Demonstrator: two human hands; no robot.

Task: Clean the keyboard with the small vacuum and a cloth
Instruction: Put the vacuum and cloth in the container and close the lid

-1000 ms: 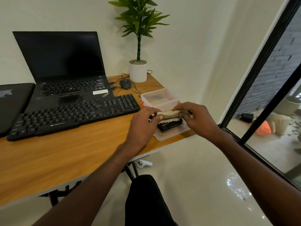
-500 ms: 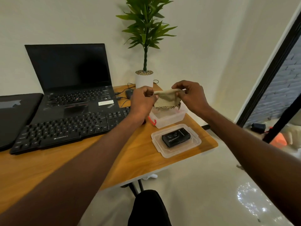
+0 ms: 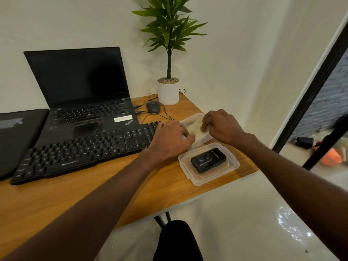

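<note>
A long black keyboard (image 3: 84,153) lies on the wooden desk (image 3: 56,200) in front of the laptop. At its right end stands a clear plastic box (image 3: 192,119), and a beige cloth (image 3: 195,129) lies in it. My left hand (image 3: 169,138) and my right hand (image 3: 220,125) are both down at the box, fingers curled on the cloth. The small black vacuum (image 3: 208,160) rests on the box's clear lid (image 3: 211,178), just in front of my hands.
An open black laptop (image 3: 81,95) stands behind the keyboard, with a second dark closed laptop (image 3: 17,136) at the far left. A wired mouse (image 3: 153,107) and a potted plant (image 3: 168,91) sit at the back right. The desk's right edge is close to the lid.
Both hands lifted the cloth up above the box, spread between them, then lowered it into the clear box. The vacuum stayed on the lid.
</note>
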